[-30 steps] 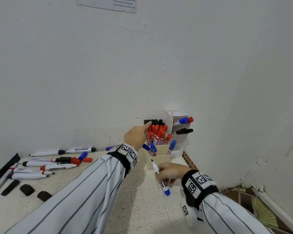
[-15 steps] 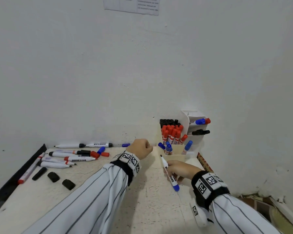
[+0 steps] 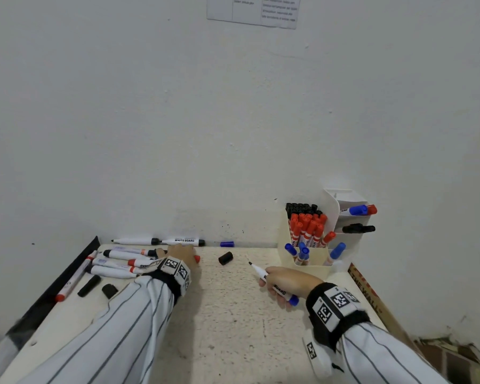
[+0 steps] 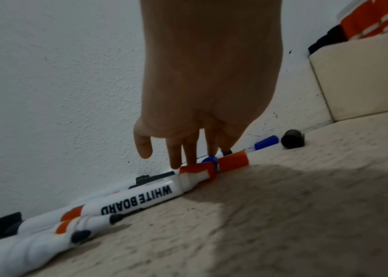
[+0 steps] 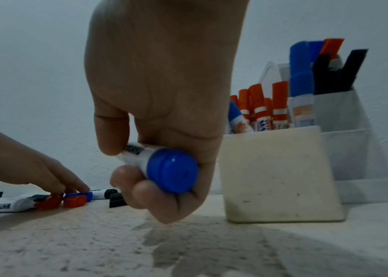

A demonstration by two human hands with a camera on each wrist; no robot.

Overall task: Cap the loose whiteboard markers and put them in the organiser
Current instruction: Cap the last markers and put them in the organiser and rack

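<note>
Uncapped marker gripped in right hand.

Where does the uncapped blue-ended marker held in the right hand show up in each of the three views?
Head: the blue-ended marker lies right of centre, in the right hand, tip pointing up-left.
Left wrist: not in view.
Right wrist: centre frame, blue end facing the camera, fingers curled round the barrel.
Shared landmark: the cream organiser on the right.
</note>
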